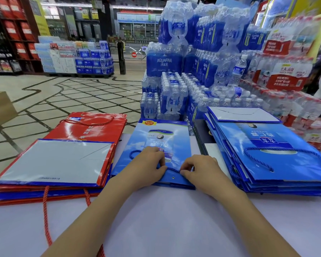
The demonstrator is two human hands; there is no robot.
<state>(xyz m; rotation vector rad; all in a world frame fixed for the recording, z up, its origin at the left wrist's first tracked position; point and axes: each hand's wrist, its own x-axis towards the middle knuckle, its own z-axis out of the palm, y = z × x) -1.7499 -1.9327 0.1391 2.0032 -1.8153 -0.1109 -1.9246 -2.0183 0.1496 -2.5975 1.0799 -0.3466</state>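
Likely light, glossy and slippery, the flat bag (161,138) lies on the tabletop (165,219) between a red stack (59,164) at 9 and a blue stack (267,145) at 3 o'clock, and the fingers of the left hand (148,164) and right hand (200,169) pinch its limp cord (172,170) by the 6 o'clock eyelet (173,177), the surest hold.

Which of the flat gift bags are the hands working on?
The lone blue bag in the middle: left hand and right hand pinch its rope handle. The left stack and right stack lie untouched.
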